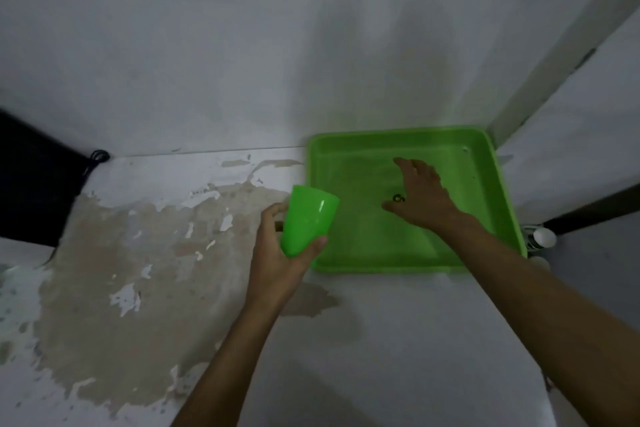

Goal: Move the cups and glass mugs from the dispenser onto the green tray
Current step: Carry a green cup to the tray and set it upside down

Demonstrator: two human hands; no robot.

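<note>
Head view, left hand [277, 250] gripping green cup [308, 220] beside tray [391, 269] edge

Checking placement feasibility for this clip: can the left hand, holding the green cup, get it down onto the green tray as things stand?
Probably yes. The left hand grips the green cup right at the green tray's left rim. The right hand is spread over the tray's middle, but the left part of the floor looks free.

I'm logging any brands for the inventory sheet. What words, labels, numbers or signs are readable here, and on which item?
None can be read.
Green cup, held in the left hand: no print shows.
Green tray: a small dark mark beside the right hand is too small and blurred to tell whether it is text.
White-capped bottle beside the tray: its label is too dark and blurred to read.
</note>
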